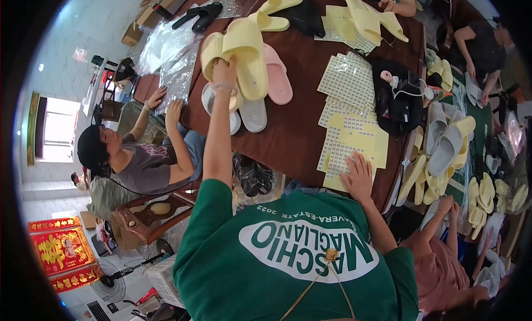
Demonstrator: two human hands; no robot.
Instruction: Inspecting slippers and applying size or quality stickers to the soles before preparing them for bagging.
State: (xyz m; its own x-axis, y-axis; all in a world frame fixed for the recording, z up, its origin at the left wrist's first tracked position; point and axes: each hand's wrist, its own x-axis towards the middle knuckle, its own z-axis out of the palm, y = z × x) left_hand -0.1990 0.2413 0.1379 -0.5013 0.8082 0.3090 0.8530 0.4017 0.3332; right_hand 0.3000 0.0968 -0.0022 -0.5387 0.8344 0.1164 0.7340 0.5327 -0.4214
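Yellow slippers point(252, 44): 2 by my count, the main item, over the L part of the brown table point(302, 99), above the grey ones & next to the pink; can't tell from here if they touch those below.
Left hand point(224, 73): closed on the yellow pair; fingertips partly hidden, so exact hook unclear.
Slipper hold: I'd want it snug, soles level, straps up; too loose & one could drop, too hard & a strap may crease, imo.
Right hand point(359, 176): fingers spread, grasping nothing, laid on the near end of the yellow sheet point(337, 165).
Sheet press: I'd go light & flat so it doesn't skid; dragging the palm could ruck up the overlapping ones.
Reach: L arm's stretched well out, so I'd bring the elbow in for better ctrl.
Sticker sheets point(349, 80): 4+ visible incl. that one, overlapped, exact no. unclear.
Grey slippers point(255, 117): prob. 2, partly behind the forearm.
Pink slipper point(279, 83): 1 visible.
Back yellow pair point(270, 23): 2.
Far yellow pair point(363, 22): 2, on sheets.
Black slippers point(208, 17): 2, by clear plastic point(176, 77).
Black bag point(400, 113): 1, w/ white cable.
R-side pile point(448, 149): grey + yellow slippers, too jumbled to count.
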